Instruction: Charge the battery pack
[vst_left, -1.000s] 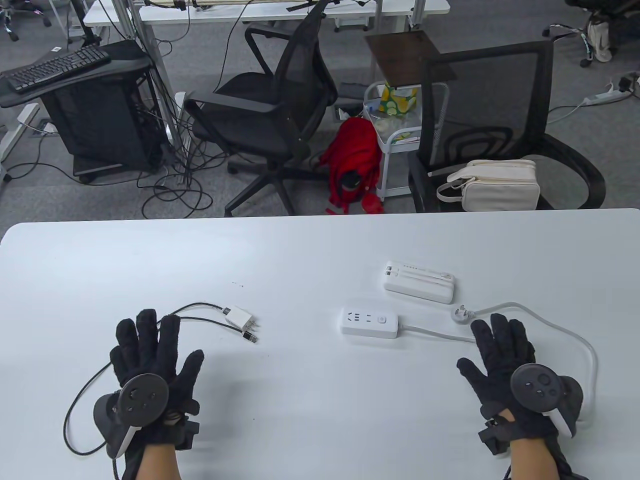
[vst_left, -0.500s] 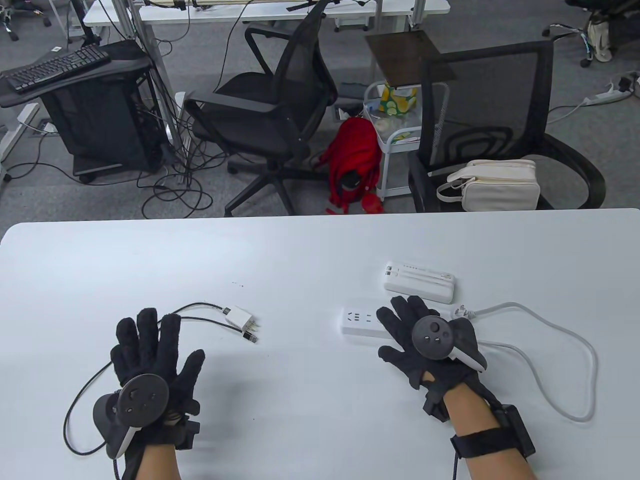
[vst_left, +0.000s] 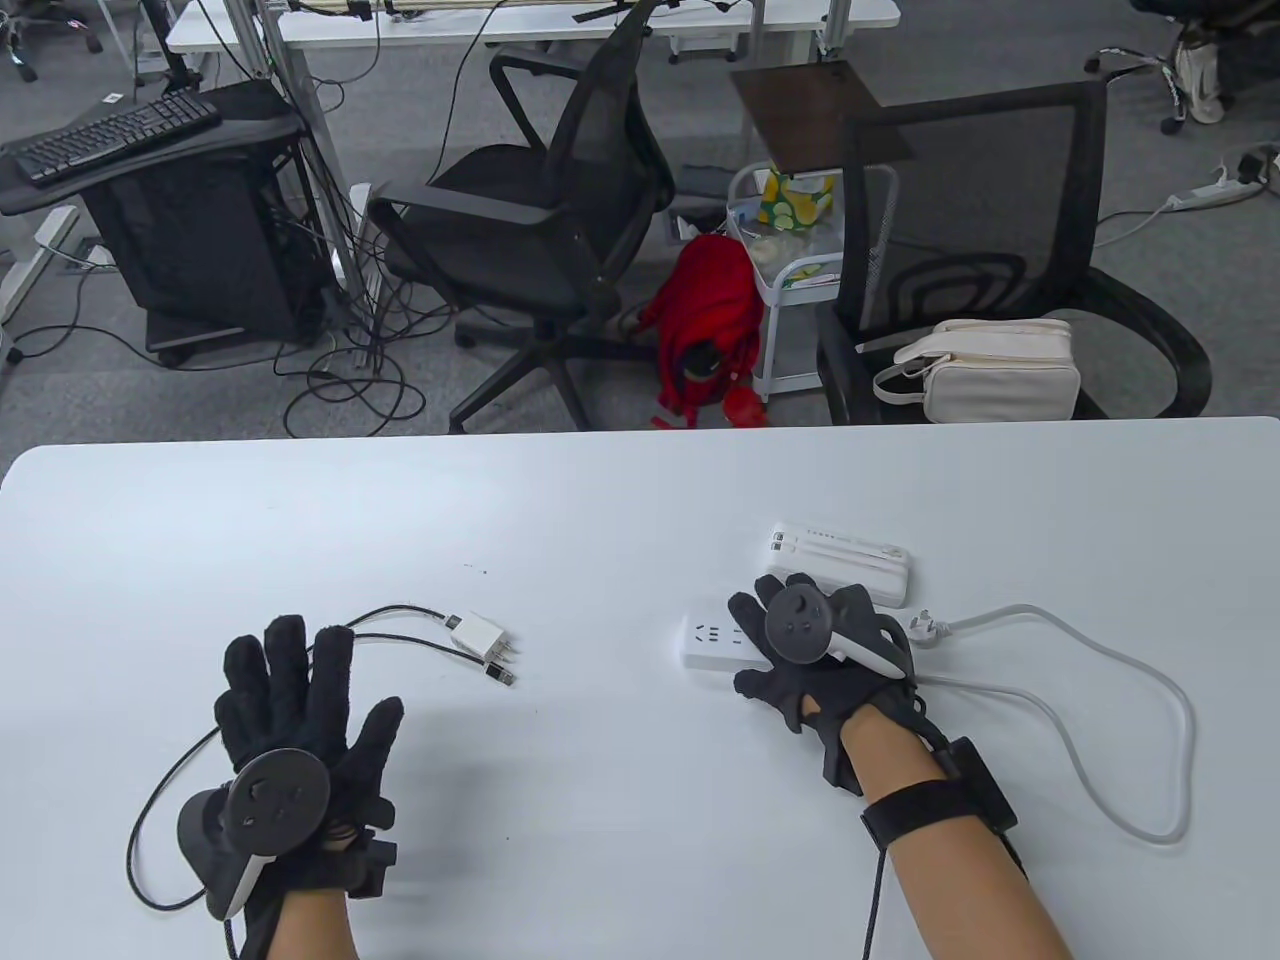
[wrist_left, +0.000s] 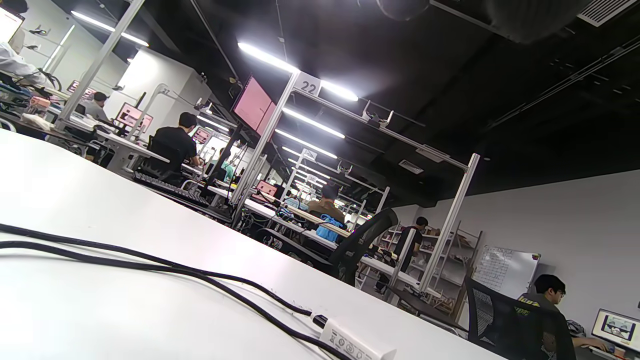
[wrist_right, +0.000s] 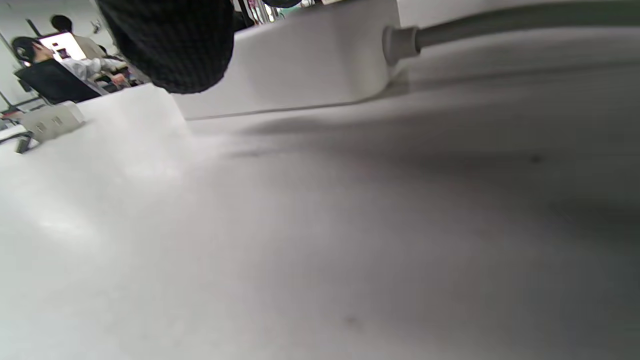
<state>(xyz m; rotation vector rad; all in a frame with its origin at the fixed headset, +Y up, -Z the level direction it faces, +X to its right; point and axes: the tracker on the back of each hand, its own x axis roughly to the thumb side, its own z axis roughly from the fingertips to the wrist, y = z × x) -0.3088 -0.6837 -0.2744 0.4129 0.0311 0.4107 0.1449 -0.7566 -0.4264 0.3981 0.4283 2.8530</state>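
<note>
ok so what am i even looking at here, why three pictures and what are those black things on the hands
These are a person's two hands in black sensor gloves; the round black things are trackers strapped on, not held. One camera looks down at the white table; the other two sit on the wrists.

On the table lie a white power strip, a white battery pack, and a white charger with a black cable.

The left hand rests flat, holding nothing. The right hand lies over the power strip; whether it grips is hidden.

Two black office chairs (vst_left: 560, 230) beyond table; cream bag (vst_left: 1000, 370) on right one; red backpack (vst_left: 705, 320) on floor.
</note>
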